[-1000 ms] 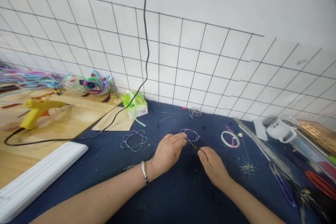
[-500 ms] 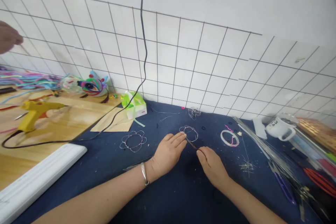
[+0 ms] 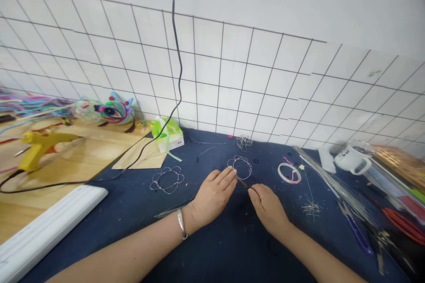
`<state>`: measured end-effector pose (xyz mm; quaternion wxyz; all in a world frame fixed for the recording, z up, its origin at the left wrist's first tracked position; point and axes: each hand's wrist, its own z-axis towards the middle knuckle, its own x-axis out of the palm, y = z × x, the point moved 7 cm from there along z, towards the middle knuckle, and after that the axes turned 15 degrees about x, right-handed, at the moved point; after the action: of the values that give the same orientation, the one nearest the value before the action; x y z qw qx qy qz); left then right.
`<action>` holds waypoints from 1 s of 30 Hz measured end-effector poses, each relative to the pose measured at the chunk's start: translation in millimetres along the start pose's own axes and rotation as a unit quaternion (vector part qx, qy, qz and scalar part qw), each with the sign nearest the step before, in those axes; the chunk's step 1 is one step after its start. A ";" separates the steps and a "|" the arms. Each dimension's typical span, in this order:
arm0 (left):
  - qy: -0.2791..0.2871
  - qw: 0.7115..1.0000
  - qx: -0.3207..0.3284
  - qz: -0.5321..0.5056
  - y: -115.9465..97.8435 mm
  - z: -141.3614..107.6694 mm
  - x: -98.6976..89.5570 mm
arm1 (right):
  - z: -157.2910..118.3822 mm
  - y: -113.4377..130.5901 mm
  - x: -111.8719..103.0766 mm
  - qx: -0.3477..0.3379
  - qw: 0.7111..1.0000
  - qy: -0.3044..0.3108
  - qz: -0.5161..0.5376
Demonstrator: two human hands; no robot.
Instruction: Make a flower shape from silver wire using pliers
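My left hand (image 3: 214, 196), with a silver bangle at the wrist, pinches the near left edge of a wire flower frame (image 3: 249, 169) between its fingertips. The frame is a thin ring with small loops, raised slightly or resting on the dark blue cloth; I cannot tell which. My right hand (image 3: 269, 208) is closed around pliers whose narrow dark jaws (image 3: 243, 183) reach to the wire by my left fingertips. The handles are hidden in the palm. A second wire flower (image 3: 167, 180) lies flat left of my hands.
Left: a yellow glue gun (image 3: 41, 147), a white bar (image 3: 53, 230), a tissue pack (image 3: 168, 135). Right: a white ring roll (image 3: 289, 173), wire offcuts (image 3: 311, 208), long wires (image 3: 327, 179), purple-handled scissors (image 3: 358, 234), a white mug (image 3: 352, 159). A black cord (image 3: 177, 53) hangs in front.
My hands keep nearly the same grip on the wire frame and pliers. The view has shifted slightly, and another person's hand at the far left is out of sight.
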<state>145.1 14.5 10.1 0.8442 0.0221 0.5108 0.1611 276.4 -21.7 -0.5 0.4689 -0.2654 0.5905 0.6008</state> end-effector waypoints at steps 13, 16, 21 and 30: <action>-0.010 1.000 0.001 -0.003 -2.0 -0.3 -0.9 | -0.4 0.6 0.5 -0.027 1.000 -0.009 0.008; 0.004 1.000 0.002 -0.003 -2.6 -0.4 1.3 | 0.2 0.7 1.6 -0.025 1.000 -0.002 0.008; -0.017 0.999 0.000 -0.031 2.2 -0.4 -0.8 | 1.7 -1.3 3.5 -0.018 1.000 0.009 0.002; -0.096 0.959 -0.161 -0.214 58.8 -2.3 -16.9 | 0.3 10.1 -21.6 -0.126 0.991 -0.045 -0.027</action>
<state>121.2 65.0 35.3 0.8964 -0.2086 0.3874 0.0540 276.7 -25.5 23.1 0.4739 -0.3114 0.4807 0.6689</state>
